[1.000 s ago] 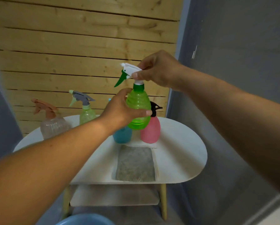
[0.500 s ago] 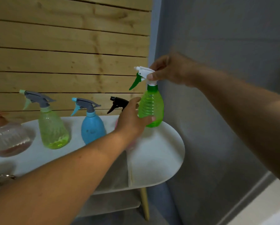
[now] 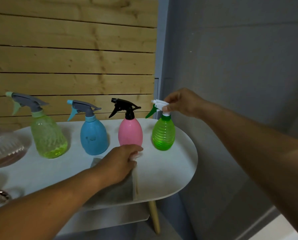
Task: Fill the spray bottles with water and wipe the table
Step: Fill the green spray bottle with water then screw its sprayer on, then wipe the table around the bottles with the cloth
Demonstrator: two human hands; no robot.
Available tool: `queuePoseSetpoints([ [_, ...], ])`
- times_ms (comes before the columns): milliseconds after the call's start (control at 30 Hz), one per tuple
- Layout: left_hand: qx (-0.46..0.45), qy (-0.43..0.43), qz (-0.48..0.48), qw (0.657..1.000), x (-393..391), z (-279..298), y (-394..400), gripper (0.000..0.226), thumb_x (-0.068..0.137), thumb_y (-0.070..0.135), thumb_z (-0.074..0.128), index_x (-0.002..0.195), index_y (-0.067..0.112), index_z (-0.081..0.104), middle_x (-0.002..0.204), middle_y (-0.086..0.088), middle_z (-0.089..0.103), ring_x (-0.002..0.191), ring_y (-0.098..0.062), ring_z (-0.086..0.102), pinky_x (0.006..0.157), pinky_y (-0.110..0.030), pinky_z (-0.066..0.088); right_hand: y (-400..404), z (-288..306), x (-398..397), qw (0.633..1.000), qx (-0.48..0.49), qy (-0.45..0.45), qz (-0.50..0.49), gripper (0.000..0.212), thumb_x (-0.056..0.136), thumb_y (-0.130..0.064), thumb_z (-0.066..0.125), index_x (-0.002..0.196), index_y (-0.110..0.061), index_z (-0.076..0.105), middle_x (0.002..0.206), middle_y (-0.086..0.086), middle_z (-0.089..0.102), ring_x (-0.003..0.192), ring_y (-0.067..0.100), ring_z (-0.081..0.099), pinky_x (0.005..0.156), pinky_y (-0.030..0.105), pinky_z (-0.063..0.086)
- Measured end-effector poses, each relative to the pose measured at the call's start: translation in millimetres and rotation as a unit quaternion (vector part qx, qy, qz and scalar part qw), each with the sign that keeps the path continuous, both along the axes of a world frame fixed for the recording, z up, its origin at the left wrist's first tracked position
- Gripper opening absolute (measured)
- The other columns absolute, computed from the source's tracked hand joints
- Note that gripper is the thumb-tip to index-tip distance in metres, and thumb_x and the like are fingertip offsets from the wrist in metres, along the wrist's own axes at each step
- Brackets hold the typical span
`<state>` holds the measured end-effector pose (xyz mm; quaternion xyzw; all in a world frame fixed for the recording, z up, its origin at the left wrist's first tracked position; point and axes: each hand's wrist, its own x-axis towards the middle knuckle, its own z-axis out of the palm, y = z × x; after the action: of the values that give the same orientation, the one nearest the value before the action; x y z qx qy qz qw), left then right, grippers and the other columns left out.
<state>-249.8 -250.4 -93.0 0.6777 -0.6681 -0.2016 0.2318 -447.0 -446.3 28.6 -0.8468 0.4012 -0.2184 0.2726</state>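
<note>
1. The bright green bottle [image 3: 163, 135] stands upright at the right end of the white tabletop [image 3: 176, 170], liquid pooled green near its base
2. The right hand [image 3: 182, 103] has its fingers [image 3: 165, 108] pinching that bottle's white spray head [image 3: 159, 105]
3. The left hand [image 3: 120, 161] has its fingers closed on the grey cloth [image 3: 117, 189] lying on the tabletop
4. The pink bottle [image 3: 130, 132] and blue bottle [image 3: 93, 135] are opaque; the pale green bottle [image 3: 47, 135] holds liquid low down
</note>
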Motion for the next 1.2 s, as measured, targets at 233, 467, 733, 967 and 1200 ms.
queuePoseSetpoints([
  [233, 0.002, -0.09, -0.037, 0.995, 18, -12, 18, 0.05, 0.099, 0.03, 0.066, 0.145, 0.039, 0.049, 0.147, 0.016, 0.052, 0.13, -0.005, 0.051, 0.112, -0.022, 0.039, -7, -8, 4, 1.0, 0.024, -0.007, 0.005, 0.021, 0.083, -0.017, 0.082, 0.104, -0.012, 0.079, 0.091, 0.003, 0.072, 0.086, 0.011, 0.059, 0.082, 0.028, 0.044],
  [467, 0.001, -0.096, -0.047, 0.994, 24, -19, 25, 0.049, 0.099, 0.032, 0.065, 0.145, 0.038, 0.049, 0.149, 0.017, 0.05, 0.132, -0.005, 0.049, 0.114, -0.023, 0.037, -5, 0, 6, 0.999, 0.013, 0.037, 0.004, 0.021, 0.084, -0.019, 0.082, 0.104, -0.017, 0.079, 0.103, 0.009, 0.076, 0.087, 0.012, 0.06, 0.083, 0.029, 0.045],
  [733, -0.011, -0.072, -0.036, 0.997, 31, -13, 38, 0.051, 0.099, 0.03, 0.065, 0.145, 0.043, 0.048, 0.147, 0.019, 0.05, 0.131, -0.005, 0.049, 0.113, -0.023, 0.036, 25, 5, 12, 0.993, -0.072, 0.0, -0.096, 0.061, 0.084, -0.044, 0.079, 0.137, -0.019, 0.062, 0.125, -0.003, 0.063, 0.116, 0.015, 0.06, 0.092, 0.027, 0.044],
  [967, -0.073, 0.01, 0.077, 0.994, 61, 14, 71, 0.051, 0.097, 0.005, 0.061, 0.141, 0.031, 0.057, 0.14, 0.006, 0.057, 0.123, -0.012, 0.057, 0.107, -0.025, 0.044, 138, -32, 67, 0.961, -0.176, -0.211, 0.007, 0.015, 0.094, -0.021, 0.067, 0.106, -0.023, 0.075, 0.093, -0.012, 0.072, 0.085, 0.0, 0.064, 0.076, 0.015, 0.049],
  [1200, -0.086, 0.067, 0.153, 0.982, 91, 27, 96, 0.049, 0.099, 0.0, 0.058, 0.133, 0.035, 0.057, 0.126, 0.005, 0.059, 0.104, -0.007, 0.062, 0.077, 0.002, 0.039, 203, -125, 109, 0.965, -0.122, 0.11, 0.205, 0.042, 0.101, -0.033, 0.053, 0.14, -0.019, 0.056, 0.144, 0.007, 0.056, 0.132, 0.025, 0.051, 0.112, 0.035, 0.038],
])
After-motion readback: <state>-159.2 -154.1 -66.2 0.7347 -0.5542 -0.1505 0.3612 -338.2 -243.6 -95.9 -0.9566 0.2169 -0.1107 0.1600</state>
